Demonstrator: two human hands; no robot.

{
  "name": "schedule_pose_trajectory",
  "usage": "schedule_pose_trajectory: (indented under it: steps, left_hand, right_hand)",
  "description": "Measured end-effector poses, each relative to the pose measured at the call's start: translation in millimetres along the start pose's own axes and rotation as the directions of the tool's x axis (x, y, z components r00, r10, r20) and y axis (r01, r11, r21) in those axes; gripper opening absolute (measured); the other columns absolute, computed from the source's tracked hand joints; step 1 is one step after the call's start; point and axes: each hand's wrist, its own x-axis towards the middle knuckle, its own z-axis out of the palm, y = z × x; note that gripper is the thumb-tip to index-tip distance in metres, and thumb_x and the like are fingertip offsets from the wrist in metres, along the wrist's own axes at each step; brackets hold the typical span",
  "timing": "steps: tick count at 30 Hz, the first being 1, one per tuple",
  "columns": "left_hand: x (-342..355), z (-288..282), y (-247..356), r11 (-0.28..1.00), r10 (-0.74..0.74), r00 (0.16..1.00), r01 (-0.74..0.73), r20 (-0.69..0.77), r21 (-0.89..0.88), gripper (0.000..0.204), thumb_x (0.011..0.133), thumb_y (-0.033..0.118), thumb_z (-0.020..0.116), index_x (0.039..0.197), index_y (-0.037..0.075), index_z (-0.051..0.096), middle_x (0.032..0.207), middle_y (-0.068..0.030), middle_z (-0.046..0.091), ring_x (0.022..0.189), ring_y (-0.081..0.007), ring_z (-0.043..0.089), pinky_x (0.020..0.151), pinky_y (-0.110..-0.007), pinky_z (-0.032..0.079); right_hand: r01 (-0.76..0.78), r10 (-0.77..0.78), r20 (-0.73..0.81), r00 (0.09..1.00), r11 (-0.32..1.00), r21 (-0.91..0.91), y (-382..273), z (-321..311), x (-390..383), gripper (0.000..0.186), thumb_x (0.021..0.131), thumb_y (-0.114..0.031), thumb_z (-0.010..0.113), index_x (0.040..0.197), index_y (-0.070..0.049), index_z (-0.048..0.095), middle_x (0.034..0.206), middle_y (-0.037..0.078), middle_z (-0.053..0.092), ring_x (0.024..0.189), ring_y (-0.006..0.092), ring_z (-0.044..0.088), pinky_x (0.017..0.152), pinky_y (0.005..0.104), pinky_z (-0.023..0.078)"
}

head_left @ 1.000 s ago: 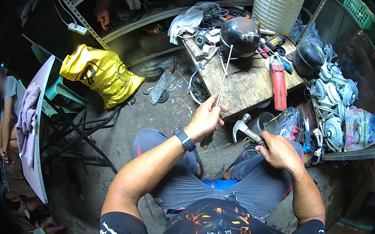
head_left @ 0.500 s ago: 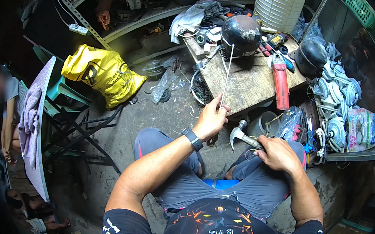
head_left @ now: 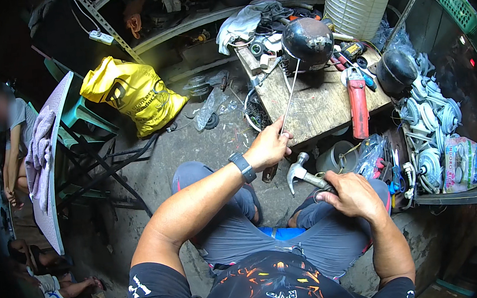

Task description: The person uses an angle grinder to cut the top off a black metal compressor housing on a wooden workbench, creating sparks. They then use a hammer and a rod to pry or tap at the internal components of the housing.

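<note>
My left hand [head_left: 269,145] is closed round the lower part of a thin metal rod [head_left: 292,96]. The rod slants up over the wooden bench [head_left: 280,108], and its upper end meets the lower front of a black dome-shaped metal body [head_left: 307,43]. Whether the tip touches the dome or only overlaps it, I cannot tell. Above my right thigh, my right hand [head_left: 351,194] grips the handle of a claw hammer [head_left: 302,173], its head pointing left, below the bench edge and apart from the rod.
On the bench lie a red angle grinder [head_left: 358,107] and several hand tools. A second black dome [head_left: 397,68] stands to the right, beside piled grey parts [head_left: 431,109]. A yellow bag [head_left: 134,95] and a tilted table [head_left: 53,165] are left. A seated person [head_left: 16,134] is far left.
The hammer head has shifted slightly left, with my right hand still round its handle. My left hand keeps the rod almost in the same place. The whole view has moved a little.
</note>
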Motion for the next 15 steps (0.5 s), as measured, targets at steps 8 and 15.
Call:
schedule_pose_trajectory:
  steps: [8,15]
  left_hand:
    - [4,-9,-11,0.944,-0.014,0.991,0.056,0.129,-0.325,0.077,0.106,0.011,0.057,0.166,0.008,0.008,0.111,-0.0074,0.065,0.078,-0.0099,0.059,0.068,-0.025,0.056]
    - [14,-14,-24,0.876,0.012,0.983,0.077,0.181,-0.476,0.077,0.105,0.009,0.057,0.166,0.008,0.009,0.101,-0.0058,0.064,0.076,-0.0095,0.059,0.066,-0.025,0.055]
  right_hand:
    - [0.397,-0.428,0.452,0.783,0.902,0.167,-34,7,13,0.032,0.095,-0.036,0.069,0.103,-0.005,0.061,0.08,0.022,0.07,0.081,0.0439,0.07,0.07,0.0547,0.054]
    - [0.339,-0.466,0.395,0.792,0.873,0.35,-27,16,17,0.036,0.1,-0.038,0.063,0.1,-0.002,0.059,0.072,0.026,0.065,0.076,0.0486,0.066,0.066,0.056,0.051]
